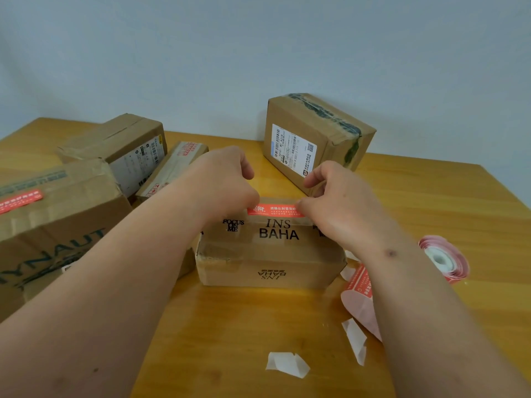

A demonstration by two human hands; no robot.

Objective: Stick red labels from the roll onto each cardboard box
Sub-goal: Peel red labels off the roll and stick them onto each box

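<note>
A small cardboard box (pixel 270 254) printed "INS BAHA" lies in the middle of the wooden table. Stretched across its top far edge is a red label (pixel 275 209). My left hand (pixel 227 182) pinches the label's left end and my right hand (pixel 333 196) pinches its right end. The label roll (pixel 444 258) lies on the table to the right, with its loose strip (pixel 360 294) running under my right forearm.
Three boxes sit at the left: a large one (pixel 57 222) bearing a red label, a taped one (pixel 120 142), and a flat one (pixel 175 165) with red labels. Another box (pixel 316 139) stands behind. White backing scraps (pixel 287 364) lie near the table (pixel 445 202) front.
</note>
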